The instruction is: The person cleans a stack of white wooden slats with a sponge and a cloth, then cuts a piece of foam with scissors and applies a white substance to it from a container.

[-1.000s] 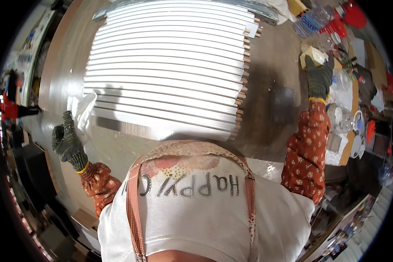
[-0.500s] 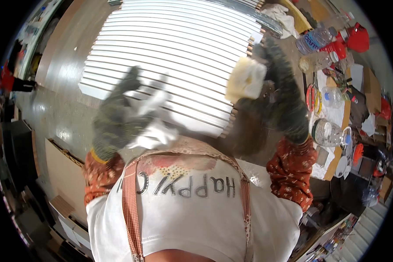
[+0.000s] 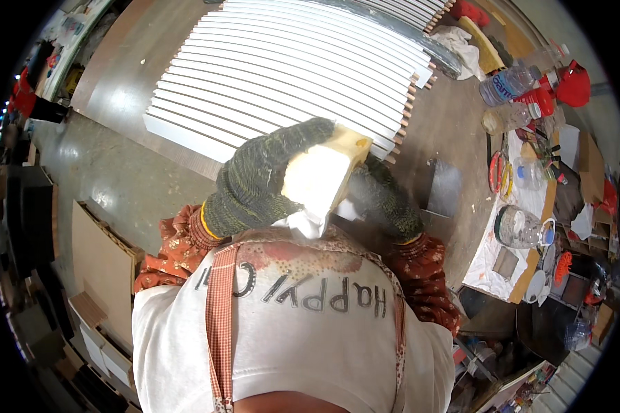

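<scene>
A pale yellow sponge block is between my gloved hands, close to my chest. My left hand, in a dark green knit glove, is closed around its left side, fingers curled over the far edge. Beneath the sponge, crumpled white cloth pokes out below my left hand. My right hand, gloved the same way and slightly blurred, is closed against the sponge's right side; its fingertips are partly hidden. Just beyond both hands, long white slats with brown edges lie side by side.
A dark metal bar crosses the slats at the far side. A dark rectangular plate lies on the brown table. Along the right are plastic bottles, scissors and a white rag. Cardboard stands at left.
My hands have come together in front of my chest. The sponge has moved from the right to the middle, and my left hand, with the white cloth, now grips it too.
</scene>
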The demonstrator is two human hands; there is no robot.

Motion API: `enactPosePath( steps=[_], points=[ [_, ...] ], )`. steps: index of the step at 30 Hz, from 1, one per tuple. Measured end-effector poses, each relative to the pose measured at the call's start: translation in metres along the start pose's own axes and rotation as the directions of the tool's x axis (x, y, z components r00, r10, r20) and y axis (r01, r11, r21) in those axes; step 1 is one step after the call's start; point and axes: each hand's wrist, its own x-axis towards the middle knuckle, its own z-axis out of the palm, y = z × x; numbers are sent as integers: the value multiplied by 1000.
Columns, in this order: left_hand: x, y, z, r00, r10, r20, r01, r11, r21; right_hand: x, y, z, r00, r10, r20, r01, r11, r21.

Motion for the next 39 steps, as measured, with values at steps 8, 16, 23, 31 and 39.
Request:
enactPosePath(
  steps=[8, 16, 23, 31, 39],
  points=[
    [-2, 32, -14, 998, -27, -52, 56, 668, 742, -18, -4, -21, 857, -458, -235, 457, 887, -63],
    [-33, 12, -42, 833, -428, -351, 497, 300, 814, -9, -17, -79, 715, -697, 61, 159, 77, -984],
    [-57, -28, -54, 889, -383, -253, 415, 437, 798, 2, -20, -64, 880, -417, 226, 103, -297, -949],
    [-54, -31, -56, 897, -373, -236, 417, 538, 733, 10, -19, -52, 843, -505, 186, 91, -207, -974],
    [-57, -31, -60, 904, -375, -204, 375, 472, 798, 30, -13, -44, 843, -489, 223, 122, -230, -965]
  ],
)
